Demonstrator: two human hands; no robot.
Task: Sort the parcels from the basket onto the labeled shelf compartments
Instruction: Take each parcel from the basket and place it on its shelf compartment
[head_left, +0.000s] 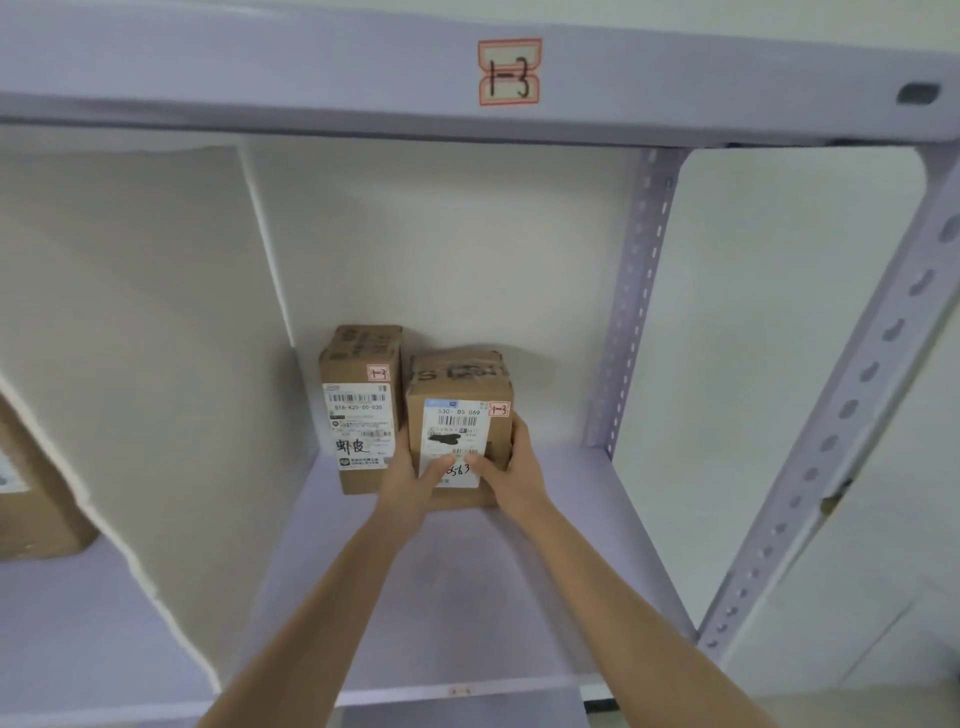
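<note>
**A:** What are the hands doing?

**B:** Both reach deep into the shelf and hold one box between them. The left hand (410, 480) grips the lower left edge of a small cardboard parcel (460, 387), with its thumb lying across the white shipping label. The right hand (514, 475) grips the lower right edge, thumb on the front and fingers wrapped round the side.

**A:** And where does the parcel sit?

**B:** It is upright, far back in the compartment, close to the white rear wall and over the lilac shelf board (467, 597). I cannot tell whether its base rests on the board or hangs just above it. The label is printed "530- D5 069". A red-bordered sticker (499, 410) at the top right corner of the front reads 1-3.

**A:** Is anything beside it?

**B:** A second parcel (361, 415), taller and narrower, stands upright just to its left. The left hand's fingers go in between the two. It carries the same 1-3 marking, and there are handwritten characters on its label.

**A:** Is the compartment marked?

**B:** Yes. A red-bordered tag (510, 73) reading 1-3 is stuck on the beam above. A white divider panel (156, 364) closes the left side. Beyond it, part of another cardboard box (36, 499) shows in the neighbouring compartment. A perforated lilac post (641, 291) stands at the back right.
</note>
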